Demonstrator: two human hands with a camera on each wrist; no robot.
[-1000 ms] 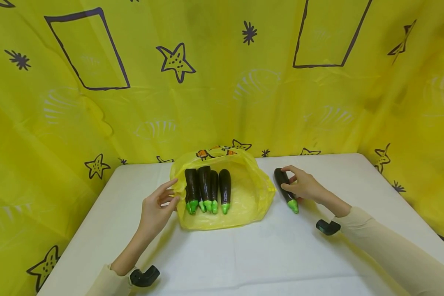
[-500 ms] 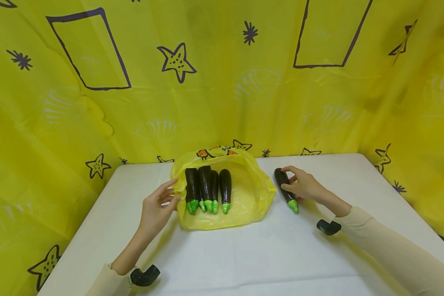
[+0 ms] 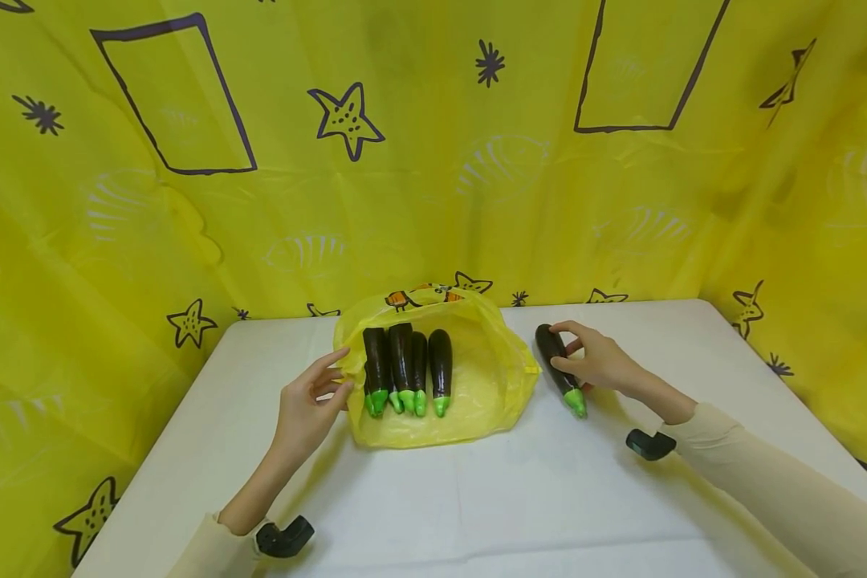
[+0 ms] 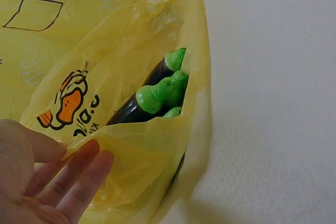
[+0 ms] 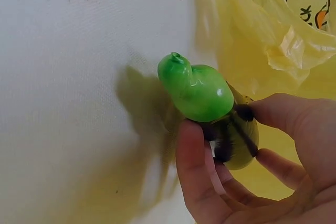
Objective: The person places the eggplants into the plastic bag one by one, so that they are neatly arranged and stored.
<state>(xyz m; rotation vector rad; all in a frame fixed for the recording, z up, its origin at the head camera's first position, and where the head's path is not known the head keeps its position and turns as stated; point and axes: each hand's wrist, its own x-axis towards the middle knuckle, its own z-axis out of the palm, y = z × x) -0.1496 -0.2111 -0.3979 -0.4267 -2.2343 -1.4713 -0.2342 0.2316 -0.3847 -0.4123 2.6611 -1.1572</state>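
A yellow plastic bag (image 3: 477, 401) lies on the table with its mouth toward me. Inside, several dark eggplants with green stem ends (image 3: 441, 373) lie side by side. My left hand (image 3: 311, 405) pinches the bag's left rim between thumb and fingers, as the left wrist view shows at the bag's edge (image 4: 121, 129). To the right of the bag, my right hand (image 3: 596, 359) grips another eggplant (image 3: 551, 345) around its dark body. In the right wrist view its green stem end (image 5: 202, 93) points at the camera, with a shadow on the table beside it.
A white-covered table (image 3: 441, 506) spreads beneath everything. Yellow printed curtains (image 3: 419, 201) hang behind it and at both sides, and the bag's back edge stands close to the rear one.
My right hand and its eggplant have shifted very slightly to the right in the last half second. The left hand still holds the bag's rim in the same place.
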